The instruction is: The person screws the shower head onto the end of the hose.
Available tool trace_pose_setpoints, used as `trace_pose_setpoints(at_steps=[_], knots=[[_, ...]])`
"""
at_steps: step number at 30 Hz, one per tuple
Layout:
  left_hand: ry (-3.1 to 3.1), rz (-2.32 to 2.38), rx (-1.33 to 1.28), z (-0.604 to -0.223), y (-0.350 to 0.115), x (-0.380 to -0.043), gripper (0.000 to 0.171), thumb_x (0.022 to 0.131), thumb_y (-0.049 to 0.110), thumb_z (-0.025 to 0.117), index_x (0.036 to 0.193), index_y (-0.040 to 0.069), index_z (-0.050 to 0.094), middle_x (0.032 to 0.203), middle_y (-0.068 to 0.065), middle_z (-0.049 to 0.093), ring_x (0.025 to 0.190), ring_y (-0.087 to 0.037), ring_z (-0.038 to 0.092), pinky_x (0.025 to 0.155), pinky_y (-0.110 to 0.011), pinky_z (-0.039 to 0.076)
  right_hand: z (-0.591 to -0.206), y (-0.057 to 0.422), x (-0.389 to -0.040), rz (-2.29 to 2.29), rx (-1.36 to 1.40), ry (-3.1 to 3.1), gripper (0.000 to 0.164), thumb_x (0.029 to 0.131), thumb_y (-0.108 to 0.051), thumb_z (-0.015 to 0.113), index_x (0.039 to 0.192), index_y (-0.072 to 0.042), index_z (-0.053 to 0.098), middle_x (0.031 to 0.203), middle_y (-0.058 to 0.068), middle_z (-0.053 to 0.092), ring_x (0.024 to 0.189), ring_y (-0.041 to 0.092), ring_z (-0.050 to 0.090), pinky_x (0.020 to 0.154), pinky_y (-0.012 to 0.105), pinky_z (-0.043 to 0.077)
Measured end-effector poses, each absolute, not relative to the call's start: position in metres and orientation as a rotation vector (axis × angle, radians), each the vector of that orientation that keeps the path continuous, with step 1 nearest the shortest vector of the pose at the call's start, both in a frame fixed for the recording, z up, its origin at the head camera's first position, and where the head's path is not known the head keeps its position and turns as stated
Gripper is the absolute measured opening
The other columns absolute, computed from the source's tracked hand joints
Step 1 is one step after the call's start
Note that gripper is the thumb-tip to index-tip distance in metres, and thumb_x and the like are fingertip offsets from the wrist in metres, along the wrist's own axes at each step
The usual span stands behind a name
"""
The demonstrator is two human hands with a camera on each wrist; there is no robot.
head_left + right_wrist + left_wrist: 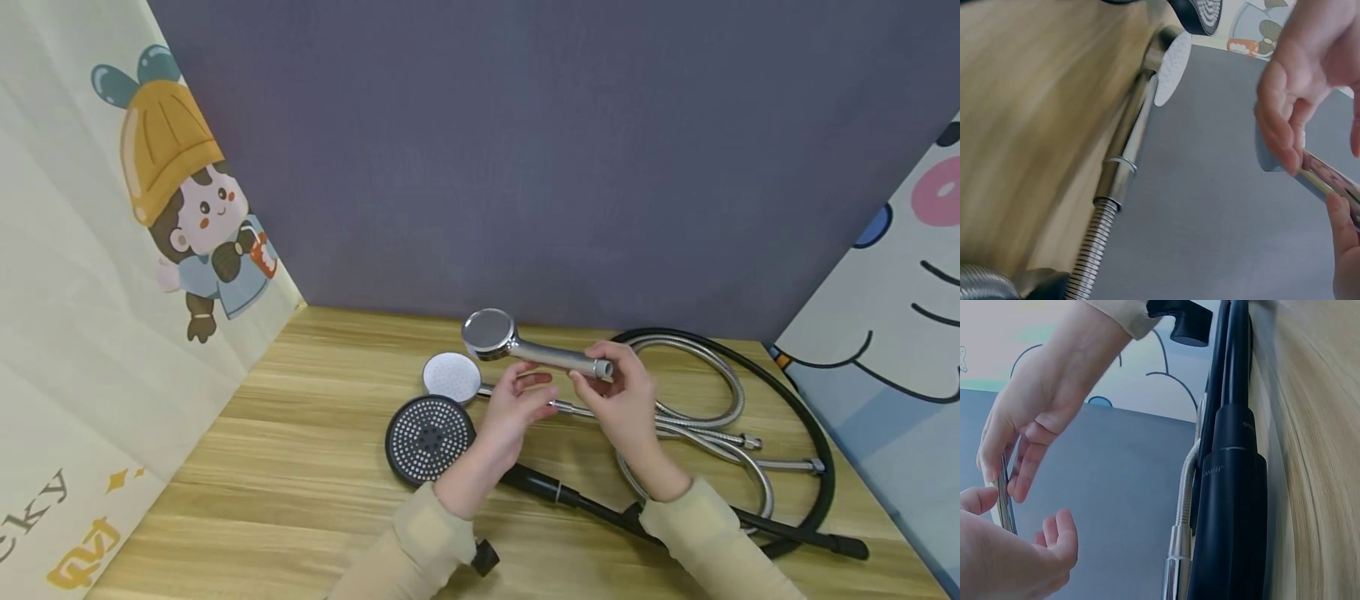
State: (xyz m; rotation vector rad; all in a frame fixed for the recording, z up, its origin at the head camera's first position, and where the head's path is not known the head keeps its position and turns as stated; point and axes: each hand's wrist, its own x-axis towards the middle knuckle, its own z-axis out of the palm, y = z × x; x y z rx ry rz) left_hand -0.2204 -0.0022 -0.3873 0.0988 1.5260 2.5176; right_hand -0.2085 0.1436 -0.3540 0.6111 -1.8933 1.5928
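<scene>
A chrome handheld shower head (489, 333) is held raised above the table, its round face at the left and its threaded handle end at the right. My right hand (622, 400) pinches the handle near that end between thumb and fingers. Just below the middle of the handle is my left hand (513, 412), its fingers loosely bent and apart; in the right wrist view its fingertips overlap the handle (1329, 178), and I cannot tell whether they touch. Beneath the hands lies a second shower head (452, 377) with a white face, joined to a metal hose.
A large black shower head (429, 440) lies at the front left, its dark handle (532, 481) running right under the forearms. Coiled silver hoses (738, 392) and a black hose (813, 425) cover the table's right side. A grey wall (555, 167) stands behind.
</scene>
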Motion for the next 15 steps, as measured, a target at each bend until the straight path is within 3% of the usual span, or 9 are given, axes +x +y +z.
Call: trace_pose_setpoints(at_steps=[8, 15], knots=[[1.523, 2.604, 0.041, -0.387, 0.004, -0.220, 0.046, 0.082, 0.000, 0.065, 0.123, -0.001, 0.046, 0.116, -0.019, 0.053, 0.081, -0.013, 0.058, 0.080, -0.037, 0.058, -0.363, 0.140, -0.206, 1.651, 0.592, -1.872, 0.031, 0.070, 0.024, 0.065, 0.097, 0.016, 0.052, 0.103, 0.011, 0.053, 0.087, 0.006, 0.059, 0.065, 0.016, 0.057], [1.480, 2.704, -0.042, -0.384, 0.006, -0.221, 0.048, 0.080, -0.003, 0.066, 0.122, 0.000, 0.044, 0.109, -0.011, 0.054, 0.077, -0.011, 0.059, 0.071, -0.028, 0.058, -0.366, 0.137, -0.204, 1.593, 0.584, -1.983, 0.031, 0.072, 0.020, 0.067, 0.098, 0.013, 0.052, 0.104, 0.023, 0.051, 0.090, 0.005, 0.058, 0.067, 0.017, 0.057]])
